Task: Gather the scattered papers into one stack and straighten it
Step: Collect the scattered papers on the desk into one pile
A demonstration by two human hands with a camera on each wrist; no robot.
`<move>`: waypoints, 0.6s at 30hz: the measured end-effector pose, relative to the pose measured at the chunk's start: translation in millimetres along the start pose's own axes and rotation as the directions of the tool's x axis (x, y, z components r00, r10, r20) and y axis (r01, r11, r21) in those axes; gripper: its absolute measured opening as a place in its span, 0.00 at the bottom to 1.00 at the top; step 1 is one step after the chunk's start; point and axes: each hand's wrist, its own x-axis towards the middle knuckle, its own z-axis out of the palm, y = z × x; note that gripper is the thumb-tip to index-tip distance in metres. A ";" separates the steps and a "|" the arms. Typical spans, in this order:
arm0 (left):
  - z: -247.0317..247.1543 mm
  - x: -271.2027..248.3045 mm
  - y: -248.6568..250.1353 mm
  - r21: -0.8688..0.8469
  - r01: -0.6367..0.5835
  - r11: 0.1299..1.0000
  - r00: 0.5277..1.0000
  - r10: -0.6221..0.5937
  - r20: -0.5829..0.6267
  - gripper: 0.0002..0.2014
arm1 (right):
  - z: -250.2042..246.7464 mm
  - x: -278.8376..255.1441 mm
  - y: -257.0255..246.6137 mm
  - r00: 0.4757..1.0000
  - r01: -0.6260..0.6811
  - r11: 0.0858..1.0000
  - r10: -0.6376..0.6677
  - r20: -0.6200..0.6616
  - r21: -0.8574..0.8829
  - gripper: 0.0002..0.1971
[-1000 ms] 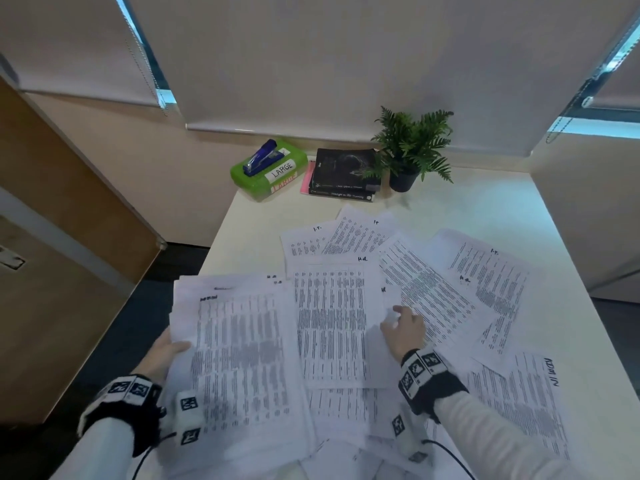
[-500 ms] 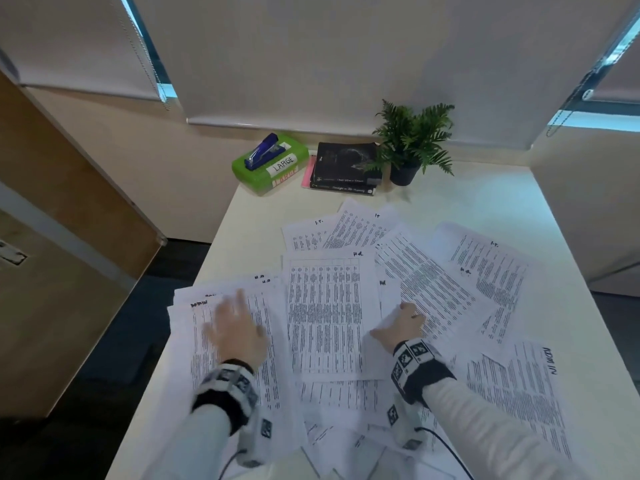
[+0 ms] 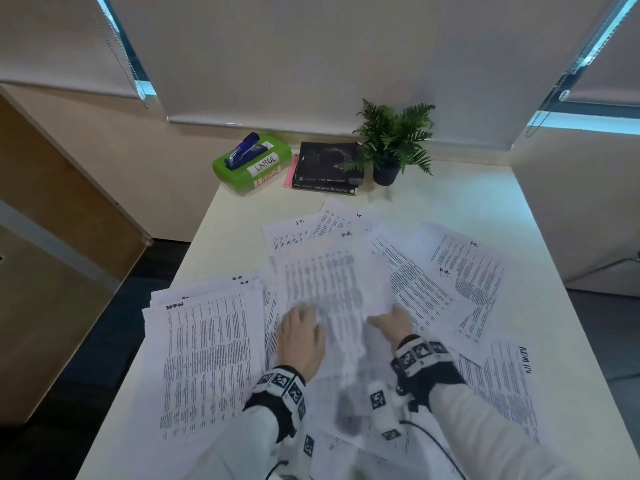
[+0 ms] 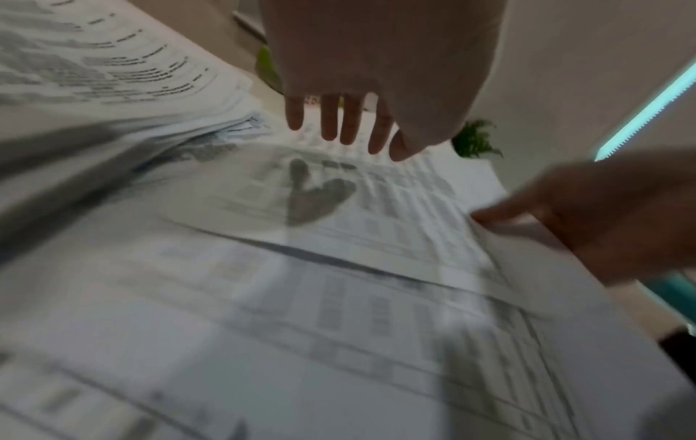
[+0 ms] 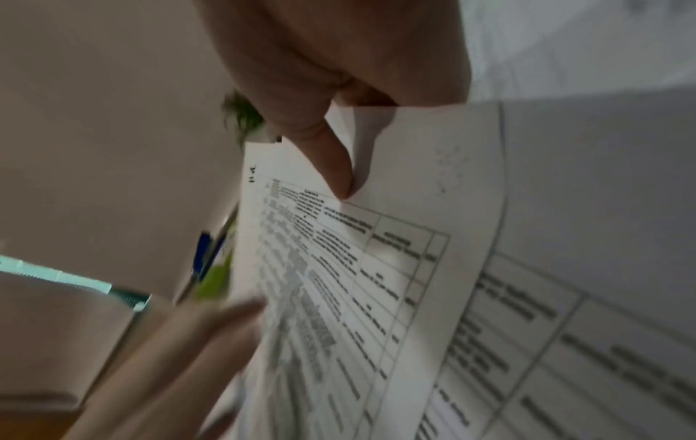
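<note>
White printed sheets of paper [image 3: 446, 271] lie fanned across the cream table [image 3: 467, 199], beside a thicker gathered stack [image 3: 204, 351] at its left edge. One printed table sheet [image 5: 361, 268] is lifted, blurred, pinched at its right edge by the right hand [image 3: 391, 323]. Above it the left hand [image 3: 301, 337] hovers with straight, spread fingers [image 4: 350, 119], holding nothing.

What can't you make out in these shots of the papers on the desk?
- Print on the middle sheet: head view, motion blur.
- Left hand contact with that sheet: left wrist view, fingers straight, blurred.
- Right hand fingers: right wrist view, behind the sheet; only the thumb shows.
- Book titles: head view, too small.
- Nearest papers: head view, cut by the bottom edge.
</note>
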 end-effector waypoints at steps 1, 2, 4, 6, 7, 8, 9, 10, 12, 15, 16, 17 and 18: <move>-0.4 1.5 0.8 -0.039 0.048 0.998 0.998 -0.049 -0.029 0.20 | -18.1 4.2 -2.8 1.000 0.015 1.000 -0.015 -0.013 -0.021 0.22; 0.0 2.3 0.2 -0.067 0.095 0.993 0.994 -0.098 -0.037 0.20 | -38.4 7.7 -4.7 0.999 0.016 0.998 -0.018 -0.028 -0.063 0.22; 3.9 3.8 -2.7 -0.073 0.164 0.984 0.986 -0.165 -0.007 0.21 | -78.7 14.7 -2.6 0.995 0.028 0.988 -0.042 -0.088 -0.153 0.19; 9.1 3.4 -5.1 -0.019 0.211 0.977 0.977 -0.210 0.042 0.23 | -114.0 23.2 5.9 0.984 0.010 0.976 -0.048 -0.169 -0.216 0.19; 10.8 2.6 -4.7 0.018 0.238 0.971 0.969 -0.239 0.063 0.24 | -128.0 25.3 11.5 0.978 -0.008 0.969 -0.043 -0.204 -0.247 0.20; 12.0 2.0 -3.9 0.064 0.267 0.962 0.959 -0.271 0.082 0.25 | -139.8 26.3 17.4 0.973 -0.027 0.962 -0.037 -0.227 -0.272 0.20; 12.1 1.7 -2.7 0.110 0.296 0.949 0.947 -0.306 0.093 0.28 | -149.6 27.4 23.5 0.970 -0.047 0.956 -0.025 -0.241 -0.291 0.20; 12.0 2.3 -2.0 0.150 0.326 0.933 0.933 -0.344 0.107 0.32 | -157.4 28.9 29.6 0.969 -0.070 0.952 -0.006 -0.248 -0.298 0.20; 13.3 4.0 2.2 0.173 0.387 0.906 0.895 -0.414 0.164 0.46 | -169.4 31.1 40.5 0.969 -0.107 0.956 0.039 -0.245 -0.274 0.22; 26.2 -0.5 21.0 0.235 0.345 0.909 0.877 -0.401 0.265 0.60 | -180.3 32.3 51.6 0.957 -0.172 0.960 0.108 -0.270 -0.223 0.23; 30.9 -4.3 29.1 0.271 0.314 0.910 0.875 -0.388 0.289 0.60 | -182.5 33.1 54.9 0.956 -0.178 0.963 0.121 -0.268 -0.200 0.23; 35.6 -7.7 35.8 0.300 0.299 0.906 0.873 -0.387 0.298 0.59 | -183.7 34.0 58.1 0.957 -0.177 0.970 0.129 -0.260 -0.169 0.23; 38.8 -9.7 40.5 0.323 0.297 0.899 0.872 -0.393 0.292 0.57 | -183.5 32.6 58.7 0.958 -0.177 0.974 0.137 -0.253 -0.142 0.23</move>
